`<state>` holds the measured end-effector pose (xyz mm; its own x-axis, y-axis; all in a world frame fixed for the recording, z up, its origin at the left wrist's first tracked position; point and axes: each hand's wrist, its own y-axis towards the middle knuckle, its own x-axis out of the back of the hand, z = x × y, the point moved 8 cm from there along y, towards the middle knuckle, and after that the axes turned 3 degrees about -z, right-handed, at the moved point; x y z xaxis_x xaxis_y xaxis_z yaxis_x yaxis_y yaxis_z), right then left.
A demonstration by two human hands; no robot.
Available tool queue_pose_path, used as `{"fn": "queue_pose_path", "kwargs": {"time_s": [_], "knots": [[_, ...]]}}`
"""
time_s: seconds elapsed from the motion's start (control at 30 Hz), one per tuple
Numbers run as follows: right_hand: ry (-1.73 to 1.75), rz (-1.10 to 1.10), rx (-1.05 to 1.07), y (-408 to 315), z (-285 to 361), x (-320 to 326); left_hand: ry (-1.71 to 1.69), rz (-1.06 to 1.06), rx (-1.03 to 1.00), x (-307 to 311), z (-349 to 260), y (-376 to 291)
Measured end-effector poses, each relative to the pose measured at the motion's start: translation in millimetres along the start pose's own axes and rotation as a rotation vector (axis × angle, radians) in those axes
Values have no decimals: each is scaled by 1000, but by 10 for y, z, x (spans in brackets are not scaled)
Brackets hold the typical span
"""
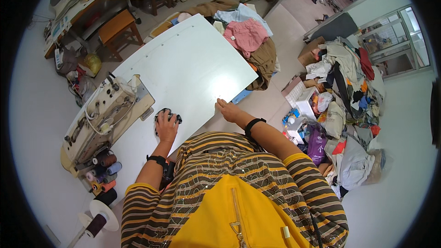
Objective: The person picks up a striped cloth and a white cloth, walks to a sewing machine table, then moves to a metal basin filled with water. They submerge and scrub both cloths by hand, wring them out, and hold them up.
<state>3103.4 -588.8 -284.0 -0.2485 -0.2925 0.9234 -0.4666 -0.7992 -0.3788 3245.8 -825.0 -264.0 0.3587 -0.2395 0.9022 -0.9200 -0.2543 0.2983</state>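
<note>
My left hand (166,126) lies over a crumpled black-and-white cloth (177,118) on the white tabletop (186,65); whether its fingers grip the cloth or only press on it cannot be told. At the table's near right edge rests my right hand (228,109), its fingers together and nothing seen in it. To the left of my left hand stands a beige industrial sewing machine (106,113), with several thread spools (108,168) beside its near end.
Pink shorts (246,34) and other garments are heaped beyond the table's far right edge. Clothes and bags, one a purple bag (315,143), pile up on the floor at right. A wooden stool (119,29) stands past the table, and a thread cone (96,225) on a stand is at lower left.
</note>
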Motion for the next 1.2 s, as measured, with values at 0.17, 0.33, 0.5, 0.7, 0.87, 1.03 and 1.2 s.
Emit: {"fn": "queue_pose_path", "kwargs": {"time_s": [0.17,0.33,0.5,0.7,0.87,1.03,1.2], "knots": [[121,21,8,-9,-13,87,-26,94,-194,-248,-338,599],[95,-18,12,-20,-16,127,-33,120,-115,-532,-663,1116],[115,-80,97,-42,100,180,-37,118,-103,-461,-655,978],[66,-53,106,-19,-270,280,-137,69,-182,-409,-965,773],[197,-185,197,-149,-701,461,-43,124,-54,-602,-1210,1014],[383,-224,149,-516,-1301,527,-70,59,-118,-803,-1779,1381],[364,-307,225,-1158,-1899,573,-40,29,12,-1167,-2454,1960]]}}
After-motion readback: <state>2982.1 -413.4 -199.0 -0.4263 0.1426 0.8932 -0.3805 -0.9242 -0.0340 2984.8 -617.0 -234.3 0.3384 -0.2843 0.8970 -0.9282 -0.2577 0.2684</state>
